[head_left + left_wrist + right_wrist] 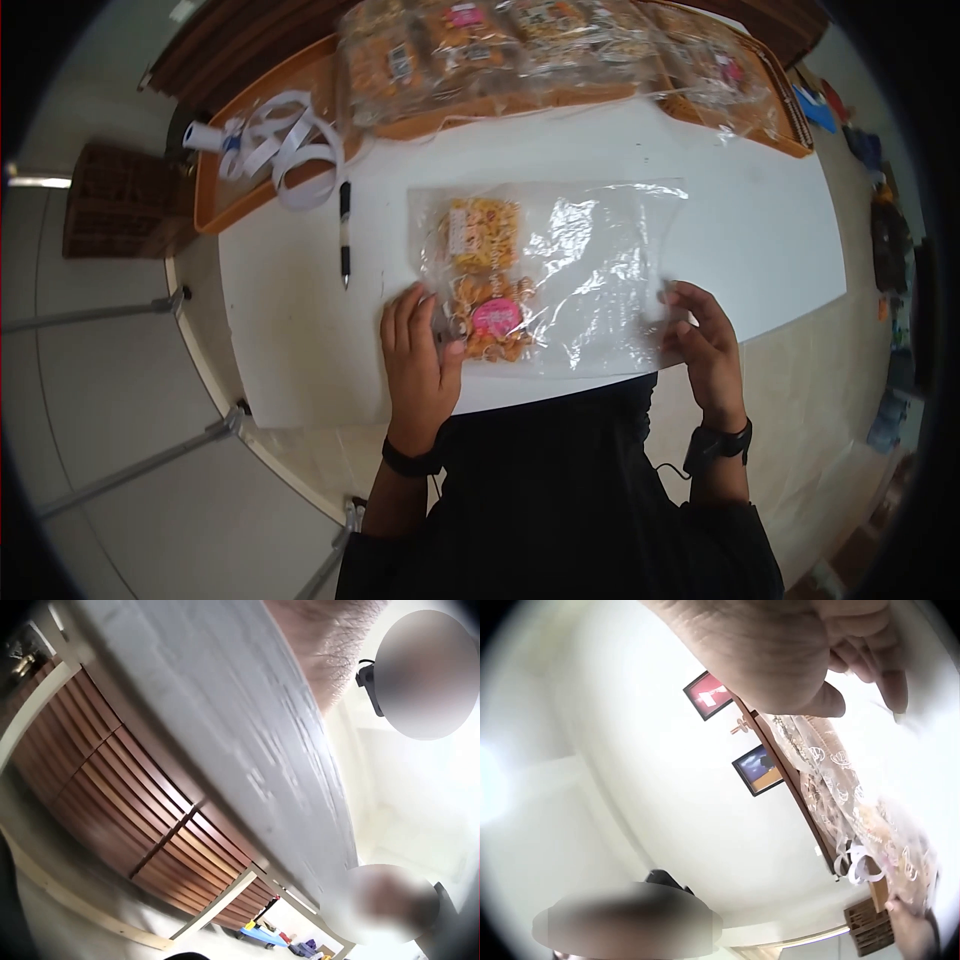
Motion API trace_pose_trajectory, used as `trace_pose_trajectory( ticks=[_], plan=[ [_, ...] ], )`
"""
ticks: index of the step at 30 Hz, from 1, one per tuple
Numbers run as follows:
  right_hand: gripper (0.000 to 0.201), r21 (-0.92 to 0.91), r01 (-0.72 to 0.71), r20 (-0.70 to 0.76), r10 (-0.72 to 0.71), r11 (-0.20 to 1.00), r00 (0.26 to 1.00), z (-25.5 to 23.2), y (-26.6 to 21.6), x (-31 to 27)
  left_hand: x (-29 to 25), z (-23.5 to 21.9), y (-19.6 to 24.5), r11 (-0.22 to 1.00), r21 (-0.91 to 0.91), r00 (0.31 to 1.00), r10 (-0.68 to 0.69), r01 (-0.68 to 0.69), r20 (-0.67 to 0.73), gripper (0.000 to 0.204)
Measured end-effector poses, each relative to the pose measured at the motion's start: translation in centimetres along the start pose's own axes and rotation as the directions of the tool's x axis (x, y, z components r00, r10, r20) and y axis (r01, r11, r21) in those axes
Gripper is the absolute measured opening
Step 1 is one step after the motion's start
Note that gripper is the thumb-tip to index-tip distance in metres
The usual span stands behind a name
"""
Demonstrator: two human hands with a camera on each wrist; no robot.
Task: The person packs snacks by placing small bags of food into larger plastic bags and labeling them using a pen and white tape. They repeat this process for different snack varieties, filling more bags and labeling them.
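Observation:
A large clear plastic bag [590, 270] lies flat on the white table in the head view. Inside its left half are two snack packs: a yellow one with a white label [490, 235] above an orange-brown one with a pink sticker [497, 318]. My left hand [412, 350] rests at the bag's lower left edge, fingers extended beside the packs. At the right edge of the bag is my right hand [708, 345], its fingers loosely bent. The right wrist view shows a gap between thumb and fingers of that right hand [802, 660].
Orange trays [215, 210] line the table's far side, holding more packed snacks [480, 50] in clear bags. A roll of white ribbon [300, 150] spills over the left tray's rim. A black pen [346, 235] lies left of the bag.

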State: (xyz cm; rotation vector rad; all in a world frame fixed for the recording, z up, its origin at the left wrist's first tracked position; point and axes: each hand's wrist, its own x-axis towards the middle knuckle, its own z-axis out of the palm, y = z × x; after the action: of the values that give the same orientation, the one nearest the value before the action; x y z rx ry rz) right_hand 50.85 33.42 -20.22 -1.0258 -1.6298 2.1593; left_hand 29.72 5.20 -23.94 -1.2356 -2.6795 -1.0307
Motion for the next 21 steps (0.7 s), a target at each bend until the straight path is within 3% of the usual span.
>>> trace_pose_trajectory(
  ticks=[4,5,8,9,12,13,16,17,18,19,20,21],
  plan=[
    [0.051,0.326,-0.114,0.111,0.082,0.939,0.990,0.1,0.0,-0.6,0.1,0.0,0.1,1.000,0.003,0.999,-0.012,0.012,-0.030,0.051],
    [0.056,0.302,-0.110,0.069,0.093,0.947,0.993,0.8,-0.3,-1.0,0.1,0.1,0.0,1.000,0.012,0.999,-0.007,0.007,-0.035,0.051],
    [0.046,0.107,-0.124,0.091,0.114,0.987,0.989,-0.2,0.8,-1.1,0.0,0.1,-0.1,0.999,0.032,0.999,0.003,-0.002,-0.035,0.052],
    [0.030,0.000,-0.077,0.089,0.077,0.997,0.993,0.3,0.6,-0.8,0.0,0.1,-0.2,0.999,0.034,0.999,0.009,-0.007,-0.037,0.052],
    [0.020,-0.152,0.075,0.118,-0.057,0.986,0.991,-0.4,0.4,-1.0,0.3,0.2,-0.2,0.999,0.050,0.999,0.016,-0.015,-0.031,0.052],
    [0.018,-0.102,0.082,0.151,-0.066,0.991,0.986,-0.5,-0.3,-1.2,0.1,0.1,-0.1,0.998,0.060,1.000,0.010,-0.009,-0.026,0.051],
    [0.009,-0.042,0.270,0.471,-0.219,0.962,0.855,-0.9,-1.6,-0.5,0.0,-0.1,0.0,0.997,0.063,0.998,0.040,-0.037,-0.039,0.048],
    [0.008,-0.042,0.212,0.611,-0.143,0.976,0.778,-1.5,-2.1,0.1,0.2,-0.3,0.3,0.998,0.069,1.000,0.015,-0.013,-0.024,0.044],
    [0.020,-0.055,0.160,0.734,-0.069,0.986,0.675,-2.1,-2.5,0.9,0.4,-0.4,0.5,0.997,0.076,1.000,0.005,-0.003,-0.021,0.043],
    [0.019,-0.109,0.145,0.761,-0.011,0.983,0.648,-2.3,-2.4,1.8,0.3,-0.4,0.6,0.997,0.079,1.000,-0.008,0.010,-0.018,0.042],
    [0.032,-0.170,0.126,0.782,0.056,0.977,0.621,-2.3,-2.2,2.7,0.3,-0.4,0.8,0.997,0.077,1.000,-0.026,0.027,-0.011,0.041],
    [0.029,-0.177,0.128,0.772,0.057,0.976,0.633,-1.3,-2.5,4.0,0.4,-0.6,1.0,0.996,0.087,0.999,-0.031,0.032,-0.010,0.039]
  ],
)
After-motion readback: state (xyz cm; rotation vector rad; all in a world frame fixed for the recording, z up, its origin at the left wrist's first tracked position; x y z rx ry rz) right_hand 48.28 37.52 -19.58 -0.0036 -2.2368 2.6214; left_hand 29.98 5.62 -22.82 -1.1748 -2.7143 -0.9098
